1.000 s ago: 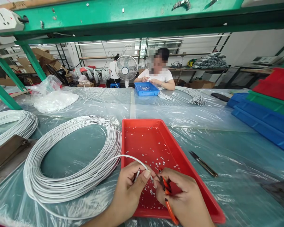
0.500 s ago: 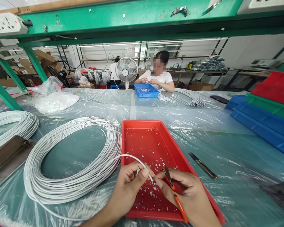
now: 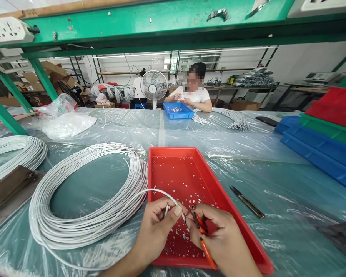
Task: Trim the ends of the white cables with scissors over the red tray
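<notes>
Over the red tray (image 3: 173, 165), my left hand (image 3: 158, 227) pinches a white cable (image 3: 158, 191) close to its end, thumb on top. The cable arches back to a large white coil (image 3: 54, 231) on the left. My right hand (image 3: 219, 231) is wrapped round orange-handled pliers (image 3: 209, 253), their jaws near the cable tip. Its fingertips are beside the cable end; whether they touch it is unclear. Small white scraps (image 3: 197, 184) lie scattered in the tray.
Metal tweezers (image 3: 248, 202) lie right of the tray. Stacked bins (image 3: 323, 142) stand at the right, a second coil (image 3: 31, 150) and a metal block (image 3: 10, 188) at the left. A person (image 3: 194, 92) sits opposite, behind a blue tray (image 3: 178, 111). A green beam (image 3: 173, 27) crosses overhead.
My right hand and the pliers have shifted slightly left, and the pliers have turned, with their jaws lower. My left hand has barely moved.
</notes>
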{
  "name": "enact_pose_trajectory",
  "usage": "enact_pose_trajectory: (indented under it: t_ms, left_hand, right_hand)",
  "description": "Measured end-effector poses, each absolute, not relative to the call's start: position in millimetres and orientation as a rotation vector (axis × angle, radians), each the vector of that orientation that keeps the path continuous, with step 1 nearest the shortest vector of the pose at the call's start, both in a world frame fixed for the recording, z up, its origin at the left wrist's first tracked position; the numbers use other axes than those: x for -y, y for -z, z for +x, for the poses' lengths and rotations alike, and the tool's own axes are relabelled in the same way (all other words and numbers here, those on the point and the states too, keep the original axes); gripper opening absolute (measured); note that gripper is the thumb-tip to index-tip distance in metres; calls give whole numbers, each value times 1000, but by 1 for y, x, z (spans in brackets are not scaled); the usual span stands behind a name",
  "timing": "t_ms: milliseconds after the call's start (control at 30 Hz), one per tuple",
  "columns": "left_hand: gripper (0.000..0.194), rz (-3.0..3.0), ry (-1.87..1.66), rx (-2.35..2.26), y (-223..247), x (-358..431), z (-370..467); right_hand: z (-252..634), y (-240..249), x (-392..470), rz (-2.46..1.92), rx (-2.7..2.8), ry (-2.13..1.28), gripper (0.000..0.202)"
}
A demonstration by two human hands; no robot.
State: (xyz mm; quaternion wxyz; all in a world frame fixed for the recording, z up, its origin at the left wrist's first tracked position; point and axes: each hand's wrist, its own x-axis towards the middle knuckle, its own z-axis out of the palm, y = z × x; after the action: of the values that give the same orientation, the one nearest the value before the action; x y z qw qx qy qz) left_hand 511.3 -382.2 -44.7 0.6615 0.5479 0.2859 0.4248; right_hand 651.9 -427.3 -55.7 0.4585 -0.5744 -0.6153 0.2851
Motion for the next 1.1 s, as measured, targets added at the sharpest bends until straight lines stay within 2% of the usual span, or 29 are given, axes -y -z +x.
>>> enact_pose_trajectory:
  t_ms: [133,233,467,600,700,767,867,900,967,1100]
  left_hand:
    - [21,984,-874,-599,48,379,509]
    - [21,847,-838,-562,52,375,509]
    - [33,733,-748,-582,59,372,515]
    - [35,786,-727,-592,62,375,517]
    - [37,951,-727,-687,57,381,516]
    - [30,1135,-847,-792,52,386,514]
    - [11,1415,-1116,-924,45,390,512]
    - [11,1475,-1133,-946,45,391,513]
    - [15,1539,-1031,-951,46,391,514]
    - [9,1520,-815,-846,50,390,516]
  right_hand:
    - [656,58,423,-1367,1444,-706,15]
    - [660,57,424,-1330,1488,-512,12]
    - [663,45,425,-1071,1872,-209,47]
    - [660,41,424,-1014,1885,-86,41]
    - [662,41,422,-1134,1664,-293,21]
    - [664,41,419,-1248,1448,-520,5]
    - [668,39,416,-1301,1180,-845,15]
    - [669,38,415,-1292,1120,-939,18]
    - [669,37,415,-1259,1028,-1085,22]
    - [667,36,417,-1163,915,-1249,30]
